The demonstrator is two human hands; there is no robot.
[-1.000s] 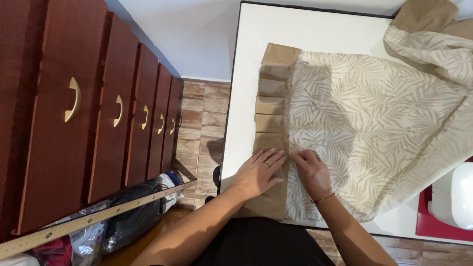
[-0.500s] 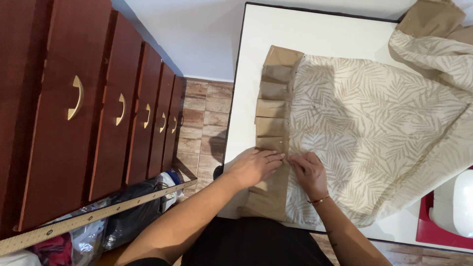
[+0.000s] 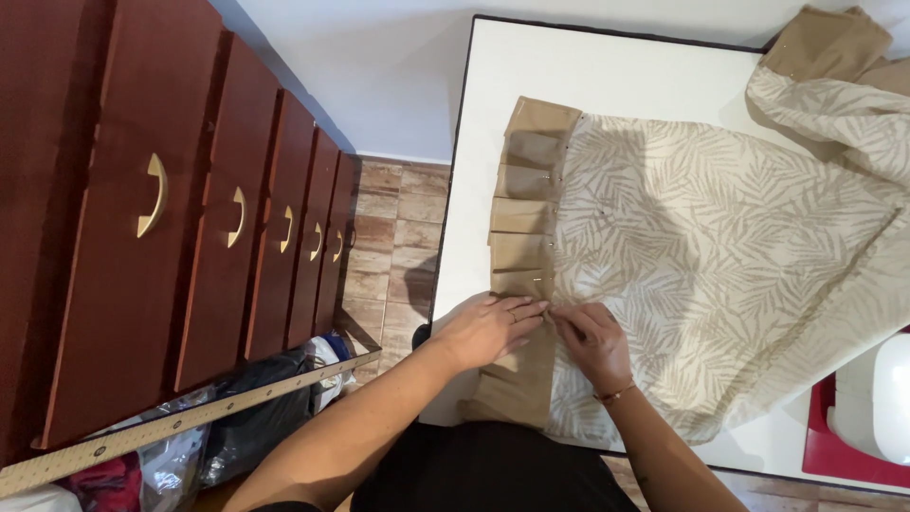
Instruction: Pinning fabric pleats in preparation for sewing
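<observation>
Down at the near edge, both forearms come up from a black garment point(image 3: 493, 469) at the person's waist. The left hand point(image 3: 485, 327) lies flat on the tan pleated fabric band point(image 3: 523, 251), fingers stretched out and together, pressing a fold down near the band's lower part. Right beside it, the right hand point(image 3: 592, 339) has its fingers curled in, fingertips pinched on the seam where the band meets the pale cream fabric printed with grey-beige palm leaves point(image 3: 720, 246); whether anything small sits between those fingertips I cannot tell. A thin bracelet point(image 3: 614, 393) shows at the right wrist.

The two hands nearly touch, fingertips meeting at the seam. Above them the band runs away up the cloth's left edge in a stack of folded pleats, a few small pins visible along it. All of it lies on the white rectangular table with a dark edge point(image 3: 588, 76).

The printed cloth spreads rightward and bunches at the far right corner, a tan patch on top. At the near right, a red and white object point(image 3: 867, 417) sits partly out of view.

Off to the left: a long wooden ruler point(image 3: 190, 417), then dark red wooden drawers with curved brass handles point(image 3: 142, 237), over a brown tiled floor point(image 3: 389, 237).
</observation>
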